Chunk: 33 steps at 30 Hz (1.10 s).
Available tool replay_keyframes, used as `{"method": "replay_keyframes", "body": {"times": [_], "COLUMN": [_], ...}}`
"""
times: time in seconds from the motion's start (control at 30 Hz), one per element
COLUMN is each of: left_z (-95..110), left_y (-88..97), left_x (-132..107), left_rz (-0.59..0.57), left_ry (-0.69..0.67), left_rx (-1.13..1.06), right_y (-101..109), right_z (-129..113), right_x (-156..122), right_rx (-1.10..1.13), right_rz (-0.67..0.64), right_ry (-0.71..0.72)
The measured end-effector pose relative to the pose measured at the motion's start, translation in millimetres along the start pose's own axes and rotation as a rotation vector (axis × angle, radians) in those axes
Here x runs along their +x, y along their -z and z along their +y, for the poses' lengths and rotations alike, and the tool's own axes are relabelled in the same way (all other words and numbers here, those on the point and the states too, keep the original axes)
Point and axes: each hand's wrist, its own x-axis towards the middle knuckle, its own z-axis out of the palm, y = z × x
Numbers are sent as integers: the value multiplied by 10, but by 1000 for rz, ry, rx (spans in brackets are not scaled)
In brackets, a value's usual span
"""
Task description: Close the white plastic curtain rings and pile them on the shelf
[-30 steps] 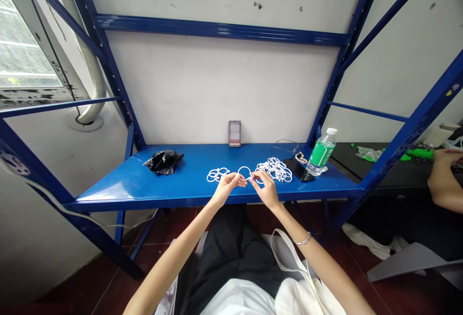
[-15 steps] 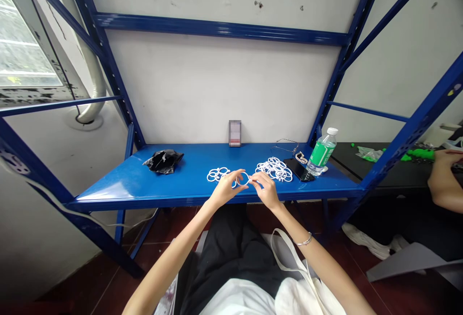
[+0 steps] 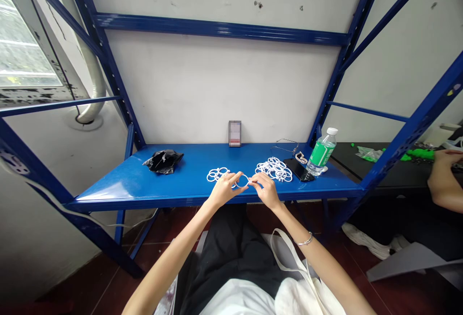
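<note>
Between my two hands, over the front part of the blue table [image 3: 188,184], is a thin white ring [image 3: 242,175]. My left hand [image 3: 224,189] is closed on the ring's left side, with thumb and fingers around it. Fingertips of my right hand [image 3: 265,189] pinch the ring at its right edge. Behind my left hand lies a small group of white rings [image 3: 215,174]. A larger pile of white rings [image 3: 275,169] sits just beyond my right hand.
A crumpled black plastic bag [image 3: 164,161] lies at the left. On the right are a black phone [image 3: 298,170], a water bottle [image 3: 322,152] and eyeglasses [image 3: 289,147]. A small box-like item [image 3: 235,133] stands against the wall. Another person's arm [image 3: 444,180] shows at far right.
My left fingers have shifted slightly on the ring. Otherwise both hands keep nearly the same place, and the piles look unchanged.
</note>
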Motion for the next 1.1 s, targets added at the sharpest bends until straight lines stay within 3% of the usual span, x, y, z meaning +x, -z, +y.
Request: {"method": "replay_keyframes", "body": {"times": [0.23,0.37,0.6,0.8,0.93,1.1], "left_z": [-25,-168,-599,-737,-747,-726], "left_y": [-49,-114,-196,-269,-290,-280], "left_x": [7,-1,-115,-206,-224,-205], "left_rz": [-30,-31,-4,-28,8,52], "left_ry": [5,45,179,264,283,300], "left_rx": [61,166,418,521,536,456], "right_y": [-7,43,223,178,131,162], "right_z": [21,74,432,706,656,380], "right_x": [12,61,44,-77,-63,40], "right_rx": [-8,-147,-464,-531,-499,-386], "right_rz": [-28,-60,-80,-127,-121,-153], "right_ry": [-13,-14,-83,-61,-44,-38]}}
